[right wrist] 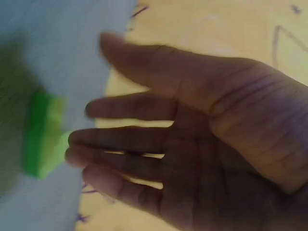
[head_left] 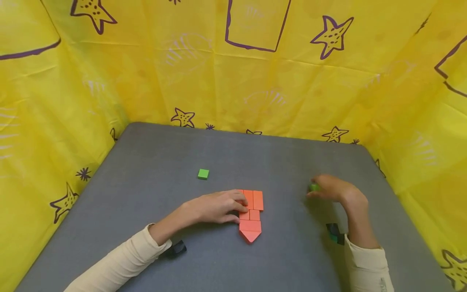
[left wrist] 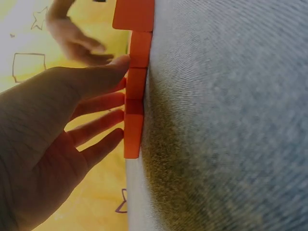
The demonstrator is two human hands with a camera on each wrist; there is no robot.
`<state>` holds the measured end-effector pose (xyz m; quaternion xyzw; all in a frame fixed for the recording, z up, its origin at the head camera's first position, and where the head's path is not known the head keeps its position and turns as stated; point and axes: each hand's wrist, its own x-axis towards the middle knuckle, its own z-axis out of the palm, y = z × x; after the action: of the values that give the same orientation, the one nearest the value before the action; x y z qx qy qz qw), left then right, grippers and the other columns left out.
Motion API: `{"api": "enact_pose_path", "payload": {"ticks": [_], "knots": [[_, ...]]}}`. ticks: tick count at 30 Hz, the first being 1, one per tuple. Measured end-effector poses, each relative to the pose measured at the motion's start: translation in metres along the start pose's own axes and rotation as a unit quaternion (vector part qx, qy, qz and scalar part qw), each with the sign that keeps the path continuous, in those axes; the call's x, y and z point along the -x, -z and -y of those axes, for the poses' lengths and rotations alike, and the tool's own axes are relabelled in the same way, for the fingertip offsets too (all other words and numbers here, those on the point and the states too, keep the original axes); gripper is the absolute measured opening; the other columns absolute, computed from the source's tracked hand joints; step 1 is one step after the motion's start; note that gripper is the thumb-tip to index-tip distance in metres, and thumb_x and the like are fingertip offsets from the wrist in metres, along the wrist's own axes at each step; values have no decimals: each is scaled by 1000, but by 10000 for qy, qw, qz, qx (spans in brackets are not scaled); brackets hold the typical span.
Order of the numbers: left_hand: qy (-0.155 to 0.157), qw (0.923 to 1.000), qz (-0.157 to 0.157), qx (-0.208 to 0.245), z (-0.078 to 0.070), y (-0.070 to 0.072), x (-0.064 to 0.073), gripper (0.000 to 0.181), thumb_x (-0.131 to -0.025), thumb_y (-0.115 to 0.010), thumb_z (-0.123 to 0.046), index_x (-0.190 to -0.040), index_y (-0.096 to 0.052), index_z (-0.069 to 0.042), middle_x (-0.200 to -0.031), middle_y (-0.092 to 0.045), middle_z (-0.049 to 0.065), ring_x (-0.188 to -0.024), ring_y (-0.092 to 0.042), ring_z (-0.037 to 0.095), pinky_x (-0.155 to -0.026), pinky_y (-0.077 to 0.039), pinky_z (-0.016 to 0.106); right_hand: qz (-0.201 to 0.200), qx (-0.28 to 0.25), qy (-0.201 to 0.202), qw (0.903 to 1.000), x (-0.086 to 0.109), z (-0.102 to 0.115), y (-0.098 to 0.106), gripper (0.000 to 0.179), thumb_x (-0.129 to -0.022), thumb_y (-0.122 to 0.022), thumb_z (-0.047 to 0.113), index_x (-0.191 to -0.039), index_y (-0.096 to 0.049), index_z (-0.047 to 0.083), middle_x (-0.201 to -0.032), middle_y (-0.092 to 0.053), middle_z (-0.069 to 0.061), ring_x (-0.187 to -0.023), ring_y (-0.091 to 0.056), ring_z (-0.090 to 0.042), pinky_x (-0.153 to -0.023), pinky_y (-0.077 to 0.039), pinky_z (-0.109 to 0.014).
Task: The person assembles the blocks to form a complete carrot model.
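Note:
Several flat orange blocks [head_left: 251, 214] lie together on the grey table [head_left: 153, 202] in an arrow shape that points toward me. My left hand [head_left: 236, 207] rests beside them, its straight fingertips [left wrist: 115, 101] touching their left edge [left wrist: 135, 91]. To the right, my right hand [head_left: 313, 191] hovers at a small green block [head_left: 313, 187]. In the right wrist view its fingers [right wrist: 110, 139] are spread and straight, and the blurred green block [right wrist: 42, 135] lies just past the fingertips, not gripped.
A second green block [head_left: 203, 174] lies alone on the table, behind and left of the orange shape. Yellow sheets with purple stars [head_left: 255, 81] wall in the table on three sides. Black wrist cameras [head_left: 176, 248] sit by both sleeves.

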<state>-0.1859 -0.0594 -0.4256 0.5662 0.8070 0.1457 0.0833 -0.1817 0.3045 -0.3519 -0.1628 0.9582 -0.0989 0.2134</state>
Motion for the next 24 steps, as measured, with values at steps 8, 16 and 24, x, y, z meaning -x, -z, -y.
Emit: {"api": "enact_pose_path", "payload": {"ticks": [8,16,24], "knots": [[123,9998,-18,135,-1,-1,-1,35,-99,-74,-27,-130,-74,-11,-129,-70,1,-126,-59,16,-109,-53,29,134,174,355,9991,7,-20,-13,29,-89,-81,16,-104,-68,-6,-86,-59,-7,-82,-54,-23,-74,-48,-34],[176,9996,38,201,-3,-1,-1,36,-99,-74,-28,-131,-74,-11,-131,-70,2,-128,-59,17,-111,-52,30,-276,25,45,9996,10,-26,-18,25,-82,-82,1,-93,-60,-2,-81,-52,-6,-76,-48,-21,-68,-40,-32],[233,9996,39,166,-3,0,0,36,-99,-74,-27,-131,-74,-12,-132,-70,2,-129,-60,16,-112,-52,32,-710,161,262,9970,1,-19,-32,32,-84,-76,-3,-99,-48,2,-86,-54,-7,-80,-55,-25,-72,-48,-42]]}}
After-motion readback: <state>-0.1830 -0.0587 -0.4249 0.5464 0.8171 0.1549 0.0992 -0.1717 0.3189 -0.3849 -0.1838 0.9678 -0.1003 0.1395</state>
